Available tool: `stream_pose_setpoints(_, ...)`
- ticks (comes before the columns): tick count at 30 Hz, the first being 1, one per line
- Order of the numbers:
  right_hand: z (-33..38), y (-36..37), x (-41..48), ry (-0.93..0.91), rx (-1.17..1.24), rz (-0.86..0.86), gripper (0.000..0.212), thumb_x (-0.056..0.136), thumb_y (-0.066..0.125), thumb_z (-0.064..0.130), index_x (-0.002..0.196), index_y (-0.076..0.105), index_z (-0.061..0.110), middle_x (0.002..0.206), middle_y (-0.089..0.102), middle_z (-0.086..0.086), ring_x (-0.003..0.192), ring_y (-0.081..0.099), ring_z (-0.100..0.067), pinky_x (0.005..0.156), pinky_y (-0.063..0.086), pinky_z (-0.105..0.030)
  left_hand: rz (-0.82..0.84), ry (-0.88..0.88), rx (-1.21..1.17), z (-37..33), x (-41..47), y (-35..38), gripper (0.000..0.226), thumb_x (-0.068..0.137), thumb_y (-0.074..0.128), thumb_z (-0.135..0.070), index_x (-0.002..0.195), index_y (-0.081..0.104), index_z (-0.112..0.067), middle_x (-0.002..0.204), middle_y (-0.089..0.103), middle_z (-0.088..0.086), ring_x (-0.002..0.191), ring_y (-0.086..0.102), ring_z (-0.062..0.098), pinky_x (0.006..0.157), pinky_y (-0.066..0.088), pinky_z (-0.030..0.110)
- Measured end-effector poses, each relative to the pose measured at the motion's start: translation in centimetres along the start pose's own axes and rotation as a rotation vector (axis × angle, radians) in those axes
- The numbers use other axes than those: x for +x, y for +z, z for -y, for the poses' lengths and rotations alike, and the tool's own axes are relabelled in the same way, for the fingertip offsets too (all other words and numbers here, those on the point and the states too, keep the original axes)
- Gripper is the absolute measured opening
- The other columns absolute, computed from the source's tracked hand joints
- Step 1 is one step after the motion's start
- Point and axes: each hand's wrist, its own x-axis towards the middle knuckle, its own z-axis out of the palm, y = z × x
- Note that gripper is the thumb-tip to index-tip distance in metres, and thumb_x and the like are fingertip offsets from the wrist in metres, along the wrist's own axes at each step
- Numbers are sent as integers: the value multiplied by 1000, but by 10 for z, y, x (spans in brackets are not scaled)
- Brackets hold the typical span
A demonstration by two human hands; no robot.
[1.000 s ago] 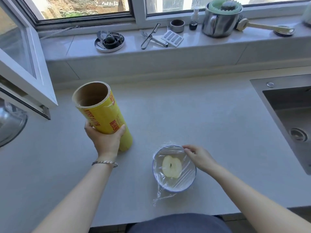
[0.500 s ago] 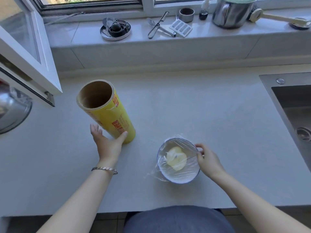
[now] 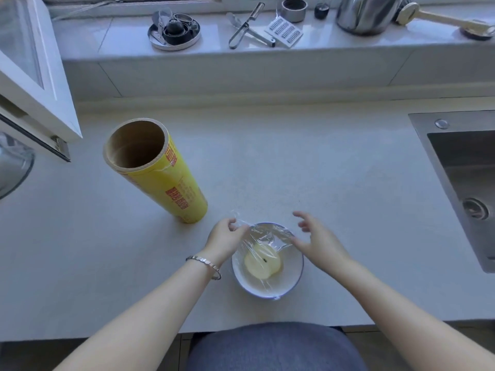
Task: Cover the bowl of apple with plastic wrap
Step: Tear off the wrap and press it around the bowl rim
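Observation:
A white bowl [image 3: 293, 279] with a blue rim sits on the counter near its front edge, holding a pale half apple [image 3: 262, 261]. Clear plastic wrap [image 3: 270, 235] lies over the bowl, wrinkled at the far side. My left hand [image 3: 225, 238] is at the bowl's far-left rim, its fingers pinching a loose corner of the wrap. My right hand [image 3: 318, 236] hovers over the bowl's right rim with fingers spread, holding nothing. The yellow roll of plastic wrap [image 3: 160, 178] stands upright on the counter to the left, free of both hands.
A steel sink [image 3: 466, 183] is set into the counter at the right. An open window frame [image 3: 34, 84] juts in at the left. The sill behind holds a metal dish [image 3: 174, 30], a peeler [image 3: 243, 25], a grater [image 3: 284, 32] and a kettle [image 3: 367, 14].
My left hand let go of the yellow roll, which now stands alone, and moved right to the bowl's wrap. My right hand lifted off the rim and opened.

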Motion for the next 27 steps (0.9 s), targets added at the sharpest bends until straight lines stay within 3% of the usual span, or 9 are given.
stream_pose_setpoints(3, 8, 3, 19, -118, -155, 70, 35, 81, 63, 30, 114, 56, 23, 115, 60, -2, 109, 54, -17, 91, 42, -30, -7, -3, -83, -6, 9, -4, 7, 84, 62, -13, 79, 58, -12, 71, 55, 4, 76, 52, 21, 76, 41, 30)
stream_pose_setpoints(6, 12, 6, 27, -153, -219, 9, 19, 82, 60, 32, 94, 62, 18, 101, 65, -3, 98, 58, -20, 82, 45, -33, -11, -8, -227, -7, 15, -10, 24, 85, 62, -9, 63, 54, -15, 63, 52, 1, 63, 54, 14, 67, 45, 28)
stream_pose_setpoints(9, 13, 3, 30, -190, -191, -66, 15, 84, 59, 26, 86, 64, 12, 94, 68, -5, 93, 59, -22, 81, 47, -36, -35, 57, -269, -5, 14, -14, 27, 86, 61, -9, 61, 50, -13, 60, 48, 3, 44, 53, 4, 55, 48, 19)
stream_pose_setpoints(13, 13, 1, 31, -241, -87, 28, 7, 85, 59, 24, 85, 60, 17, 90, 62, -1, 89, 57, -19, 84, 47, -35, -42, 135, -317, -4, 10, -16, 23, 86, 60, -6, 66, 54, -15, 57, 46, 2, 32, 45, 0, 45, 48, 14)
stream_pose_setpoints(16, 13, 6, 35, -257, -152, 80, 22, 79, 67, 29, 97, 62, 16, 94, 54, 3, 85, 50, -11, 83, 43, -29, -12, 180, -364, -9, 6, -14, 23, 87, 58, -4, 68, 54, -16, 54, 52, 0, 30, 40, 2, 39, 42, 13)
stream_pose_setpoints(19, 14, 4, 39, -244, -43, 53, 7, 77, 69, 25, 77, 68, 18, 93, 64, -5, 81, 57, -16, 80, 45, -31, 13, 170, -440, -10, 5, -13, 23, 87, 58, -2, 68, 55, -17, 43, 54, -7, 36, 41, 3, 37, 38, 14)
stream_pose_setpoints(21, 11, -2, 40, -207, 121, 81, 13, 74, 73, 21, 64, 66, 24, 85, 69, -7, 78, 62, -18, 78, 48, -32, 16, 167, -469, -8, 4, -14, 23, 86, 58, -1, 68, 55, -16, 42, 53, -8, 37, 43, 1, 36, 37, 14)
stream_pose_setpoints(25, 6, -20, 39, -99, 378, 187, 16, 80, 67, 14, 65, 66, 18, 67, 67, 1, 57, 58, 5, 58, 43, -7, 60, 162, -435, -6, -1, -17, 23, 84, 59, 1, 65, 60, -12, 42, 59, -9, 35, 46, 0, 36, 35, 11)
stream_pose_setpoints(27, 3, -25, 40, -70, 427, 185, 20, 85, 60, 14, 66, 63, 17, 62, 67, 7, 54, 57, 7, 55, 41, -9, 89, 143, -391, -4, -2, -21, 23, 82, 62, 2, 63, 64, -11, 54, 65, -11, 37, 49, -2, 39, 38, 11)
